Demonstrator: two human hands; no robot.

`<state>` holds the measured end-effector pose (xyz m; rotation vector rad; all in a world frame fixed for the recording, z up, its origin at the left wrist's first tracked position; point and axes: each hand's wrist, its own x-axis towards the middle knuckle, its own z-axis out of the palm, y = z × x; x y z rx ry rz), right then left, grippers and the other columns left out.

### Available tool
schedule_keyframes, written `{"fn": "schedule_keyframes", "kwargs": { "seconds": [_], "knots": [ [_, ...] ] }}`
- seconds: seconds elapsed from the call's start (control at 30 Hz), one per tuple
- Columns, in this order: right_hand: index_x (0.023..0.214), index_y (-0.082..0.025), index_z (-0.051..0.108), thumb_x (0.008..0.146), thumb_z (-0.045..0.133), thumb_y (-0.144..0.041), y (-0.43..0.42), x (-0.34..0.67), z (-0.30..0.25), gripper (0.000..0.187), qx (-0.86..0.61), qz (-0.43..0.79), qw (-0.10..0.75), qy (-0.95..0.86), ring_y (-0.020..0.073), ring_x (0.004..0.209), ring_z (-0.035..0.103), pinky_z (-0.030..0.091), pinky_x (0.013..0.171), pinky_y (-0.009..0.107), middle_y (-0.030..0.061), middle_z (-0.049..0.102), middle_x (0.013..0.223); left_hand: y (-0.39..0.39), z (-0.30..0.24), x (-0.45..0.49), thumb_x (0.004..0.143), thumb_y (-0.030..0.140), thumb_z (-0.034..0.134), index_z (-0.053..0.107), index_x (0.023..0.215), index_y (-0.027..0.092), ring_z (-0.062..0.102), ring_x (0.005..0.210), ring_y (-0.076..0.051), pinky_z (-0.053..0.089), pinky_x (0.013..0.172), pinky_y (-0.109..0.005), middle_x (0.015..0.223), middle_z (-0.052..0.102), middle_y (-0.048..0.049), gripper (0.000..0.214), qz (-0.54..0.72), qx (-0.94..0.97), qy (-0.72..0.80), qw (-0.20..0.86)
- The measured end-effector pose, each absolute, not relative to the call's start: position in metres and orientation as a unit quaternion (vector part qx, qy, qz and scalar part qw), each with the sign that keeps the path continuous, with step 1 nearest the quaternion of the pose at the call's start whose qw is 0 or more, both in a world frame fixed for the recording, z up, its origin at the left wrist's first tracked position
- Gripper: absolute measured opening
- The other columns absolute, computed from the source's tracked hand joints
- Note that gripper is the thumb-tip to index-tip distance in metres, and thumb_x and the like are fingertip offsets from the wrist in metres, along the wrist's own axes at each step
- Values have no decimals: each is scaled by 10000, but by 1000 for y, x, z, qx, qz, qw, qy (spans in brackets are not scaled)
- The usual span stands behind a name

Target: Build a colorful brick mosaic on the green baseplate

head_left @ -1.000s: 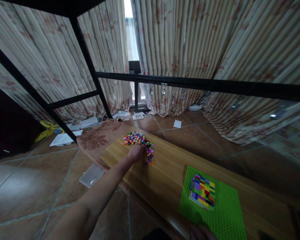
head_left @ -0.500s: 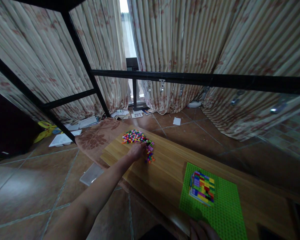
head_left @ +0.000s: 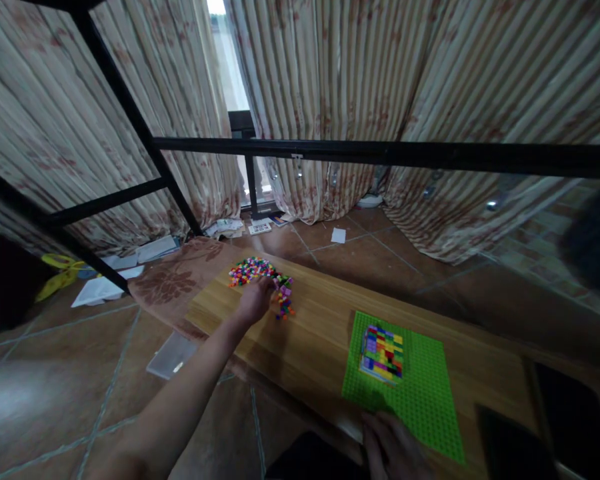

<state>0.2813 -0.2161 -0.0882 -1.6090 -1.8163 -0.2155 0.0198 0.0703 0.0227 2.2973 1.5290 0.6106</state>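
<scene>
My left hand [head_left: 257,299] is at the near edge of a pile of small coloured toy bricks [head_left: 253,268]. Its thumb and fingers are pinched together by the looser bricks, and whatever is between them is too small to make out. At the bottom, my right hand [head_left: 395,445] lies by the near edge of a green studded baseplate [head_left: 425,373]. Its fingers stretch forward and look dim, with nothing visible in them. On the baseplate stands a low, layered block of multicoloured bricks [head_left: 384,352], left of the plate's middle.
The wooden bench top [head_left: 315,333] carries everything, with a brown patterned cloth [head_left: 165,273] at its far left. Two dark flat objects [head_left: 513,443] lie at the right. A clear plastic lid or tray [head_left: 173,353] is on the tiled floor. A black metal rail [head_left: 330,147] crosses before the curtains.
The view has turned slightly right, so the bench and bricks appear further left. My left hand has drawn back a little from the loose bricks. My right hand stays by the baseplate.
</scene>
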Motion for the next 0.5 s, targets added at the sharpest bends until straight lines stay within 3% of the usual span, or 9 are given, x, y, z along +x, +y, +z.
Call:
{"fn": "schedule_keyframes", "kwargs": {
  "seconds": [0.07, 0.13, 0.27, 0.4, 0.5],
  "knots": [
    [971, -245, 696, 910, 517, -320, -217, 271, -68, 203, -667, 19, 385, -638, 179, 809, 695, 573, 694, 265, 45, 709, 927, 36, 29, 28, 861, 250, 525, 616, 874, 147, 546, 764, -158, 426, 728, -266, 824, 608, -49, 138, 347, 713, 531, 299],
    [1041, -250, 666, 922, 497, -282, -215, 258, -42, 209, -675, 107, 433, -588, 167, 877, 684, 567, 740, 251, 42, 697, 975, -12, 30, 43, 812, 320, 624, 620, 862, 146, 515, 700, -123, 409, 673, -228, 763, 581, -13, 181, 389, 609, 485, 492],
    [1183, -284, 598, 904, 520, -235, -207, 241, 4, 294, -629, 211, 466, -586, 160, 1005, 638, 536, 851, 264, 41, 652, 1100, -107, 25, 83, 734, 336, 743, 659, 855, 130, 477, 617, -79, 371, 589, -190, 707, 565, -2, 254, 294, 371, 405, 782],
    [1132, -304, 622, 920, 480, -199, -207, 248, 18, 275, -585, 315, 470, -581, 143, 990, 622, 526, 846, 260, 26, 630, 1061, -147, 24, 109, 716, 255, 772, 686, 895, 99, 558, 718, -92, 431, 709, -211, 796, 598, -40, 252, 213, 205, 334, 895],
    [1114, -317, 629, 905, 522, -203, -213, 260, 10, 262, -584, 343, 490, -548, 133, 981, 623, 516, 850, 252, 14, 622, 1052, -146, 27, 119, 699, 213, 778, 687, 891, 82, 554, 688, -77, 425, 687, -200, 772, 586, -32, 250, 181, 166, 311, 918]
  ]
}}
